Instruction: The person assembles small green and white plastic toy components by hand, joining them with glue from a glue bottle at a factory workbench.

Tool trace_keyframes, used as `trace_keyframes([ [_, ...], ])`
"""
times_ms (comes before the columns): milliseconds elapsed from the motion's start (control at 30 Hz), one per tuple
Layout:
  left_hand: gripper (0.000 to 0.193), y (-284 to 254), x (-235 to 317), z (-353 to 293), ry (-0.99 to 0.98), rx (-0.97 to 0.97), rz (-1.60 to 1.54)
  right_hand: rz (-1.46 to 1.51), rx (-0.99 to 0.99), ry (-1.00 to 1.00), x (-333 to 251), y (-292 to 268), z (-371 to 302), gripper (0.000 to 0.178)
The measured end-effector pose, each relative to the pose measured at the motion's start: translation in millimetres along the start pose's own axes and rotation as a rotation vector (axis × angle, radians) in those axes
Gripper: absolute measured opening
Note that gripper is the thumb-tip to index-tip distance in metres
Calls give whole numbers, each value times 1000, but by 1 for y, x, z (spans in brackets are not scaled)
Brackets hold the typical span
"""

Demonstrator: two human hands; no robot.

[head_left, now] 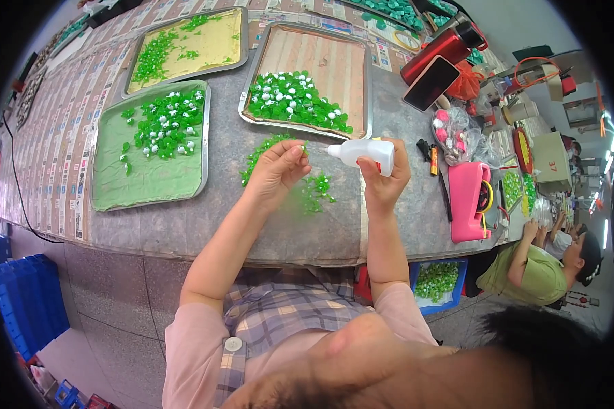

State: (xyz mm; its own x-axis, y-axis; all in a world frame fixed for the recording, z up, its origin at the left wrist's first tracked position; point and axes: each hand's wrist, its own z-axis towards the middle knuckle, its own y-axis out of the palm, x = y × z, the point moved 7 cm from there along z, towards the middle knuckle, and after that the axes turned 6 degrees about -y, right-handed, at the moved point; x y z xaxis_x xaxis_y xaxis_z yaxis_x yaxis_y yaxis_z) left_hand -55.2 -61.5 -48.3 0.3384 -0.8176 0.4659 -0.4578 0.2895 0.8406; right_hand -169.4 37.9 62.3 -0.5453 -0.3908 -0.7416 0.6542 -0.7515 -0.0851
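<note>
My left hand [283, 170] pinches a tiny green piece [303, 147] between thumb and fingertips; its exact shape is too small to make out. A white squeeze bottle [363, 151] lies tilted sideways in my right hand [387, 178], its narrow nozzle pointing left toward the pinched piece, with a small gap between them. On the grey table cover [286, 235] below and behind my hands are loose small green pieces [317, 191], some with white bits. Behind them, a pink-lined metal tray [338, 61] holds a heap of green pieces with white, ball-like parts.
Left stands a green-lined tray [150, 187] of similar pieces; behind it is a yellow-lined tray [222, 44]. To the right are a red flask [438, 53], a phone [431, 83], a lighter [434, 161] and a pink tape dispenser [466, 204]. A co-worker [535, 273] sits farther right.
</note>
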Motion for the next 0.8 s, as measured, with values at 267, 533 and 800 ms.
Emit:
trace_keyframes([
  [267, 13, -3, -1, 0, -11, 32, 26, 10, 50, -16, -3, -5, 1, 28],
  [533, 13, -2, -1, 0, -16, 20, 44, -12, 27, 24, 1, -2, 1, 26],
  [800, 13, 3, 11, -6, 125, 68, 150, 63, 66, -1, -1, -9, -1, 24],
])
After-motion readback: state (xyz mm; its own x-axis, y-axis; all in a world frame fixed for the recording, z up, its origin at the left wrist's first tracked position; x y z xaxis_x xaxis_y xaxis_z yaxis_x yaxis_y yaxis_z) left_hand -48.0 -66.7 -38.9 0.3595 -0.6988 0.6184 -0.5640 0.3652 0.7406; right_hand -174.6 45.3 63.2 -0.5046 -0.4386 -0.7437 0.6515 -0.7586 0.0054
